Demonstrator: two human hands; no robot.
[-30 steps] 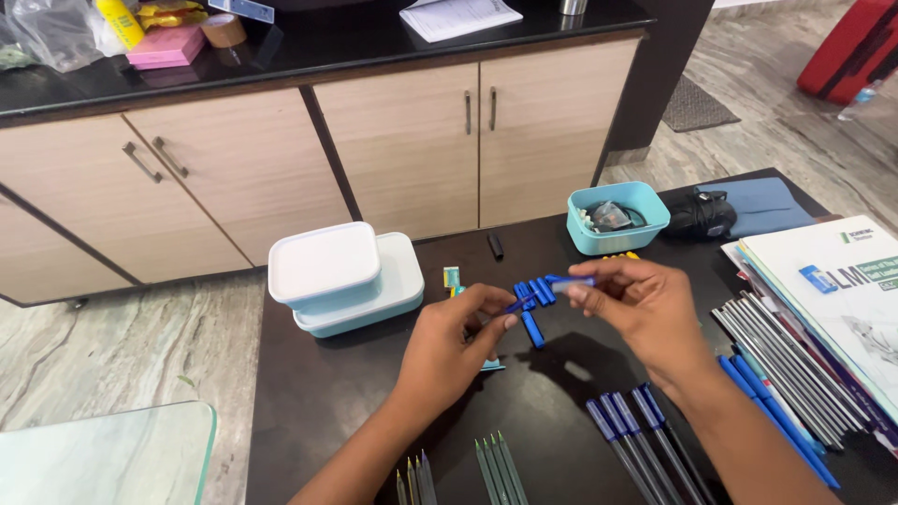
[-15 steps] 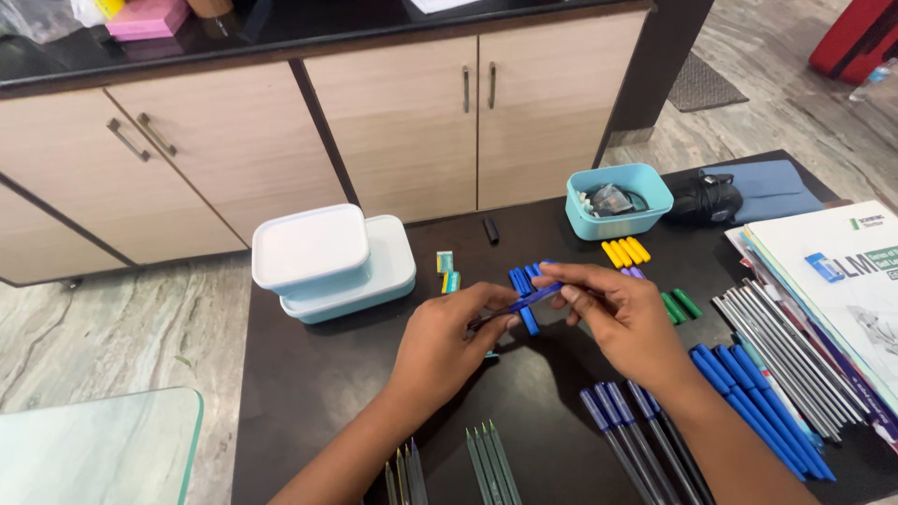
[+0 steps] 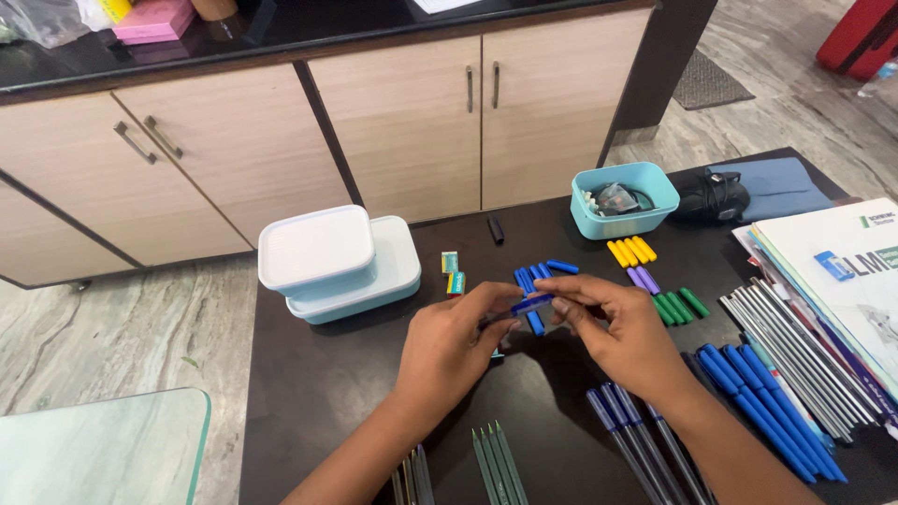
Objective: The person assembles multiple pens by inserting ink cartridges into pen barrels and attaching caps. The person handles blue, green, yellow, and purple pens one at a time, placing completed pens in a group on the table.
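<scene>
In the head view we see our left hand (image 3: 447, 348) and right hand (image 3: 625, 335) meeting over the dark table (image 3: 318, 393), both pinching one blue pen cap (image 3: 531, 303) between fingertips. The cap is short, glossy and tube-shaped, held roughly level just above the tabletop. At 12 o'clock from it lies a small cluster of blue caps (image 3: 538, 275). At 2 o'clock sit yellow caps (image 3: 631, 251), with purple caps (image 3: 643, 279) and green caps (image 3: 680, 306) below them. At 10 o'clock are two stacked lidded boxes (image 3: 337, 262). At 5 o'clock lie blue pens (image 3: 767, 407).
</scene>
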